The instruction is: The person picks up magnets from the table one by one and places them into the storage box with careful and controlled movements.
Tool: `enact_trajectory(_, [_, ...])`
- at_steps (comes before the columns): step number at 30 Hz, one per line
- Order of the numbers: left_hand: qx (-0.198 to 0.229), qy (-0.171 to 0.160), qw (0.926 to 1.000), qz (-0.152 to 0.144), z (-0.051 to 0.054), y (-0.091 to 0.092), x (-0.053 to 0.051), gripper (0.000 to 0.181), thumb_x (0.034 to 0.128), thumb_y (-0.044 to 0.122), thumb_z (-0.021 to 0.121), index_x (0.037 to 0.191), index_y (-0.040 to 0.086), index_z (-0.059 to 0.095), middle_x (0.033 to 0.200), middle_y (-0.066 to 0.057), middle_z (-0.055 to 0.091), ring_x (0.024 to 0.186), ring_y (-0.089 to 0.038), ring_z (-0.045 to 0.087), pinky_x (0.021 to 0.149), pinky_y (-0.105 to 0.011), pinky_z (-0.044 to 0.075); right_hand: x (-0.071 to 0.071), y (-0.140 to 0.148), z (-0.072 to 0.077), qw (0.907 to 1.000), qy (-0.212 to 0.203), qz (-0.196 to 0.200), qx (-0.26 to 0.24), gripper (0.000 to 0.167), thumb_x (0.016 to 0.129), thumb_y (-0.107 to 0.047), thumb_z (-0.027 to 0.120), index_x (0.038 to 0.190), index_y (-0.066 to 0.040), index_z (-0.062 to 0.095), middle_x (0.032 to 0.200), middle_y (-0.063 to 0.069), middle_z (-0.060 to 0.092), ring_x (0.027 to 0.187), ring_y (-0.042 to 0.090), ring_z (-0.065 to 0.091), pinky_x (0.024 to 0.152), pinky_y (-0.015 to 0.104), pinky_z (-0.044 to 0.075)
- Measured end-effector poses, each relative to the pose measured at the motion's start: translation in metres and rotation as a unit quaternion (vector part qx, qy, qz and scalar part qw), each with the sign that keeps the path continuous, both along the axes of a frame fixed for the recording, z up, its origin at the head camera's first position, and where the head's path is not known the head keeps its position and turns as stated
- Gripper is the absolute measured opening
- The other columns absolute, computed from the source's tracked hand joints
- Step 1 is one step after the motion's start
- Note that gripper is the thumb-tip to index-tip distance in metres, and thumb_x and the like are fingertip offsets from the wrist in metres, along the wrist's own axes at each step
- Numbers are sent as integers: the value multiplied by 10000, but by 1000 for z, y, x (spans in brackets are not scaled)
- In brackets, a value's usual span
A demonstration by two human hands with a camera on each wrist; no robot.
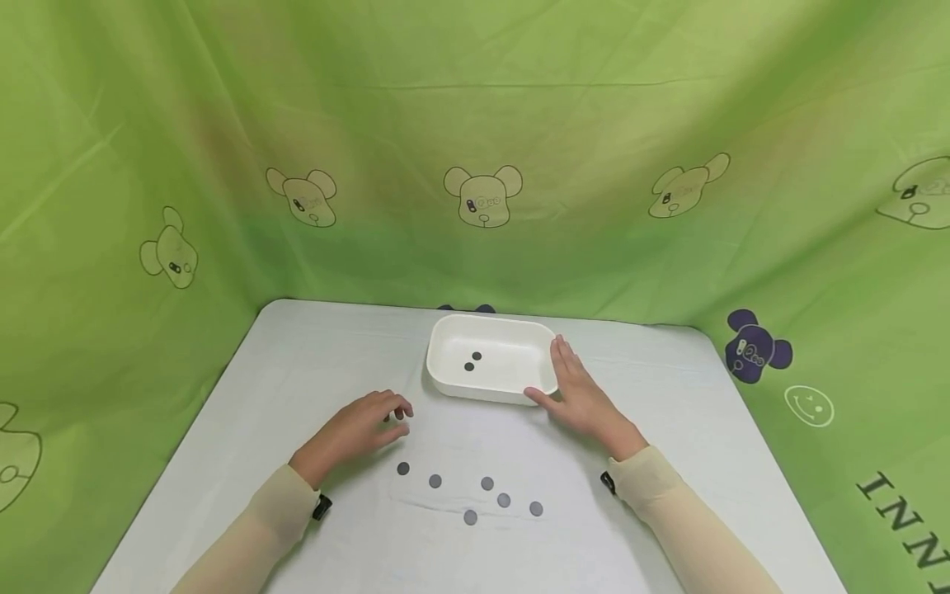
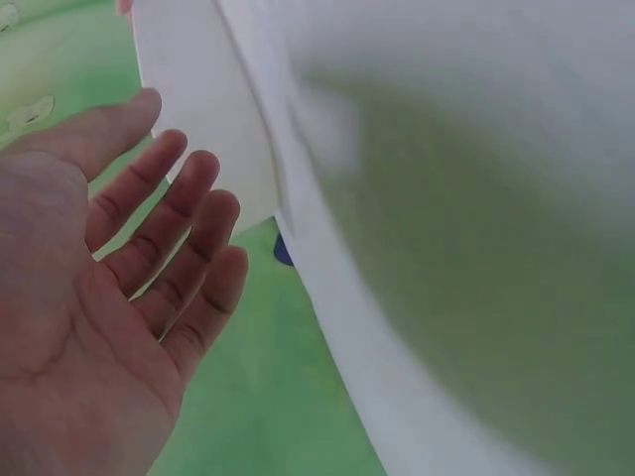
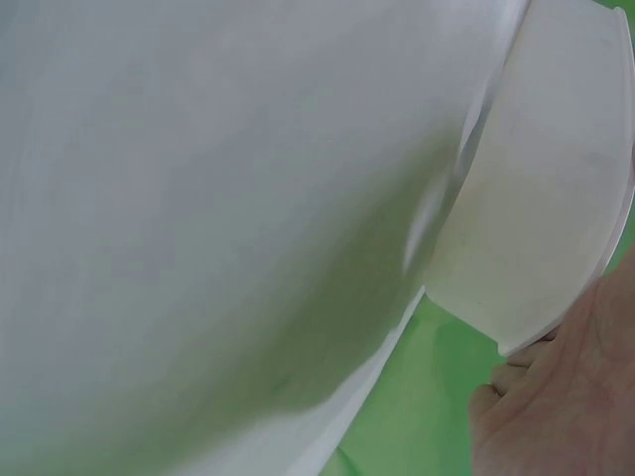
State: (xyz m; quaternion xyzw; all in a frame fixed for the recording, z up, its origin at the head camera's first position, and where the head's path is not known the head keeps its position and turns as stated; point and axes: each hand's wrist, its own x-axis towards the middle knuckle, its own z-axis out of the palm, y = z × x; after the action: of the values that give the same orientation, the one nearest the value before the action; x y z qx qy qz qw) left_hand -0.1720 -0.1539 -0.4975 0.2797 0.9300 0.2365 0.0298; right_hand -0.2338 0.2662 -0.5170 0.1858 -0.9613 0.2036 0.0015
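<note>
A white rectangular dish with rounded corners stands at the back of the table, two dark round discs lying in its left part. My right hand holds the dish's right end, thumb at the near wall and fingers along the end; in the right wrist view, the dish partly hides those fingers. Left of the dish, my left hand hovers over the table with loosely bent fingers. Its palm shows bare in the left wrist view. Dark spots under its fingertips are partly hidden; I cannot tell what they are.
Several grey discs, among them one disc left of centre, lie scattered on the white-covered table in front of the hands. Green cloth with printed bear heads hangs behind and at both sides.
</note>
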Motion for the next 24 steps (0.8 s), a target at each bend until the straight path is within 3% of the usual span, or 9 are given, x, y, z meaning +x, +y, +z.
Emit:
enact_trajectory(10, [-25,168,9993,-341,-13,-12,17,273,959,250,837,1178,131,725,1081,29,680,996,-164,619,914,-386,556,1,-1,1,10000,-36,6,24,1112,1048,-673,544,1694,51,0,1783,250,-1,1649,436,39,1336,578,116])
enact_trajectory(17, [-62,-133,9991,-399,-15,-14,28,331,949,317,850,1216,172,719,1145,59,676,1000,-114,577,918,-375,544,0,-1,2,9999,-133,-4,60,1119,1047,-685,534,1696,34,-25,1789,231,-21,1653,424,28,1342,555,108])
enact_trajectory(24, [-32,-77,9985,-534,-19,-13,33,267,953,274,846,1178,189,731,1124,81,660,984,-96,577,905,-349,545,-2,0,0,9999,-128,3,106,1125,1045,-690,532,1696,23,-44,1789,227,-28,1654,425,18,1342,561,100])
